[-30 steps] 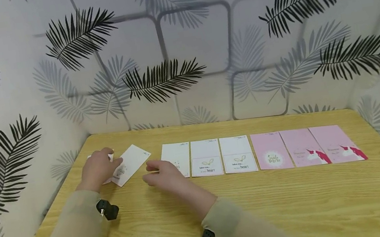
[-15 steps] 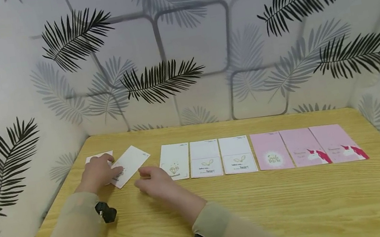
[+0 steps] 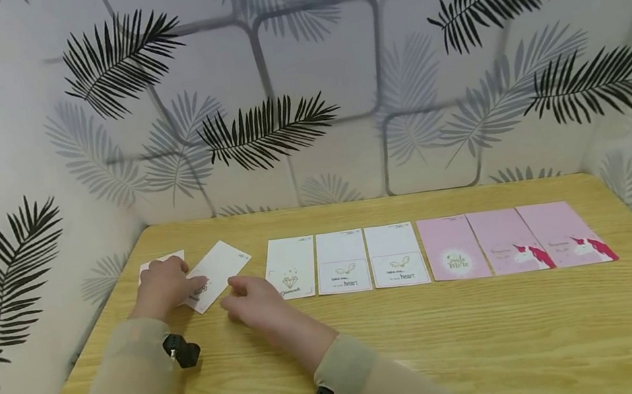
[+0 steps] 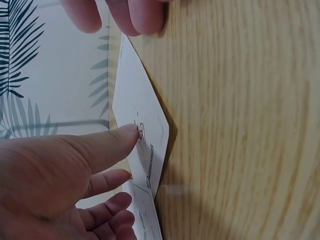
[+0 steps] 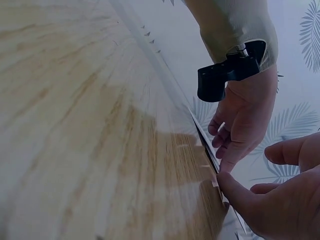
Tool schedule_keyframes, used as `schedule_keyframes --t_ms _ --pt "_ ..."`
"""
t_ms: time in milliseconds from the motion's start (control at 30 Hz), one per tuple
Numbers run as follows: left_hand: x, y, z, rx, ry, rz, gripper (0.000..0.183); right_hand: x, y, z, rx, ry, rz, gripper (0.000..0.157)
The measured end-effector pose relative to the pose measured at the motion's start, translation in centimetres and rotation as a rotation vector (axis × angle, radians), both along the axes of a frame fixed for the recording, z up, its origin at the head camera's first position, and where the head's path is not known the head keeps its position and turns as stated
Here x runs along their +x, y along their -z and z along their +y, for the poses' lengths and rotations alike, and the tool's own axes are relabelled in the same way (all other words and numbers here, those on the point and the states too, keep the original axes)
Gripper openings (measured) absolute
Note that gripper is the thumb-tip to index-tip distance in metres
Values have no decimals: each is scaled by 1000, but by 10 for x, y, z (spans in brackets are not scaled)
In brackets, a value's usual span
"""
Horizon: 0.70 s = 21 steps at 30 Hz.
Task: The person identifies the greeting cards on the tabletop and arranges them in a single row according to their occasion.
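In the head view, a white card with a diamond print (image 3: 220, 272) lies slanted on the table at the left. My left hand (image 3: 163, 289) is over its near left end, and in the left wrist view the left thumb (image 4: 120, 145) rests on the printed diamond. Partly covered by that hand, another white card (image 3: 168, 257) lies to its left; in the left wrist view the slanted card overlaps it. My right hand (image 3: 258, 304) hovers low beside the slanted card's right edge, fingers loosely bent and holding nothing. Whether its fingertips touch the card I cannot tell.
Right of the hands runs a row: a white diamond card (image 3: 290, 262), two white winged-heart cards (image 3: 339, 248) (image 3: 394, 240), a pink "Smile More" card (image 3: 451, 238), and two pink unicorn cards (image 3: 501, 227) (image 3: 558, 218). A leaf-patterned wall (image 3: 343, 172) borders the wooden table (image 3: 496, 333).
My right hand has moved left and slightly down, uncovering the diamond card at the row's left end. The left hand has settled lower, its thumb onto the slanted card. The cards stay put.
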<state>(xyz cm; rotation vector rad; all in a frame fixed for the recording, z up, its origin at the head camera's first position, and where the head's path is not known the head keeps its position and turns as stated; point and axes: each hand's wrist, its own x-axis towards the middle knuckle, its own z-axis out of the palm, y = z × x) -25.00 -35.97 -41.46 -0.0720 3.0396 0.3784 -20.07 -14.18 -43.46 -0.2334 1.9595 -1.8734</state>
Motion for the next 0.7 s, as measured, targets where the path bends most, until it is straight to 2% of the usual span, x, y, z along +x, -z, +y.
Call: schedule_keyframes --t_ms 267,467,700 --pt "4 0 10 56 -96 -1 45 -2 1 3 -14 -16 -7 60" --pt "7 3 13 124 -127 -8 50 -4 4 4 -29 -20 -10 61" --pt "14 12 11 219 -150 52 43 -4 5 3 -27 -30 -10 60"
